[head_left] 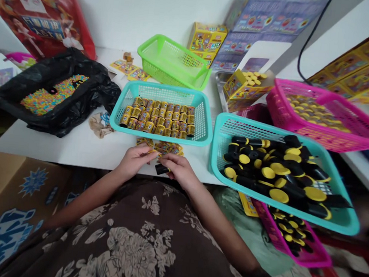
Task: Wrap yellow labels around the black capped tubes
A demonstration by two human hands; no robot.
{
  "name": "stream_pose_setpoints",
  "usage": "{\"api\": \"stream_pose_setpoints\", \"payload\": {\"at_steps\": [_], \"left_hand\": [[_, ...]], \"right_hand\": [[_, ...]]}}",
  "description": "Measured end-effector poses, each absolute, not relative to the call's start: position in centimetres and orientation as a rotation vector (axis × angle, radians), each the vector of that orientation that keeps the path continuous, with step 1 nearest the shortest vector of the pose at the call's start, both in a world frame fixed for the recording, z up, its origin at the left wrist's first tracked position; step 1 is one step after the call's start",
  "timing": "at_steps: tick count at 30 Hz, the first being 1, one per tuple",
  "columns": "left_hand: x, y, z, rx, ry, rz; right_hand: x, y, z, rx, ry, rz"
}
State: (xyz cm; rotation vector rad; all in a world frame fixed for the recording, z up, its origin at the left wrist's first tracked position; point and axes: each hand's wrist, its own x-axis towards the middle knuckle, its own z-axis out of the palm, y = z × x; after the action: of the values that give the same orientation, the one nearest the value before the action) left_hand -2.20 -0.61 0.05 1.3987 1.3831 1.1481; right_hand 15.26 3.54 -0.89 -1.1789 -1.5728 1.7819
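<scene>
My right hand (pixel 181 170) is closed around a small black canister (pixel 161 169) at the table's front edge. Just left of it, my left hand (pixel 136 158) pinches what looks like a small yellow label (pixel 152 152), partly hidden by the fingers. Behind both hands lies a pile of printed yellow labels (pixel 170 148) on the white table. Farther back stands a turquoise basket (pixel 208 130) with rows of canisters wrapped in printed labels (pixel 160 119). To the right, a second turquoise basket (pixel 215 154) holds many loose black canisters with yellow lids (pixel 268 172).
At the left, a black plastic bag (pixel 94 83) holds colourful small pellets (pixel 54 95). A green basket (pixel 173 75) stands at the back. Pink baskets (pixel 304 131) flank the right side. Printed boxes (pixel 208 39) stack against the wall. A cardboard box (pixel 21 193) sits low left.
</scene>
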Motion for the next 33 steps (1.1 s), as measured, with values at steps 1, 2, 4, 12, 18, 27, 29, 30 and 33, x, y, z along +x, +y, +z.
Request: {"api": "stream_pose_setpoints", "payload": {"at_steps": [1, 2, 4, 12, 18, 27, 29, 30, 33], "left_hand": [[-2.1, -0.6, -0.1, 1.404, 1.376, 1.152], [-2.0, -0.6, -0.3, 1.409, 1.369, 1.156], [-1.7, -0.6, -0.5, 1.416, 1.364, 1.145], [-2.1, -0.8, 0.3, 1.384, 1.473, 0.981], [-2.3, -0.7, 0.2, 1.372, 1.501, 1.016], [-2.4, -1.0, 0.3, 1.396, 1.397, 1.006], [-2.4, -1.1, 0.6, 1.486, 1.356, 0.983], [-2.4, -1.1, 0.7, 1.523, 1.339, 0.978], [-2.4, -1.2, 0.8, 1.57, 1.303, 0.975]], "right_hand": [[15.3, 3.4, -1.0, -1.141, -1.604, 1.775], [15.2, 3.4, -1.1, -1.11, -1.616, 1.772], [15.1, 3.2, -1.5, -1.094, -1.564, 1.791], [15.3, 3.2, -1.9, -1.106, -1.574, 1.775], [16.1, 3.2, -1.1, -1.05, -1.739, 1.666], [17.9, 4.1, -0.4, -0.956, -1.423, 1.657], [17.8, 4.1, -0.1, -0.895, -1.461, 1.686], [17.7, 4.1, 0.0, -0.878, -1.492, 1.699], [17.6, 4.1, 0.3, -0.868, -1.551, 1.725]]}}
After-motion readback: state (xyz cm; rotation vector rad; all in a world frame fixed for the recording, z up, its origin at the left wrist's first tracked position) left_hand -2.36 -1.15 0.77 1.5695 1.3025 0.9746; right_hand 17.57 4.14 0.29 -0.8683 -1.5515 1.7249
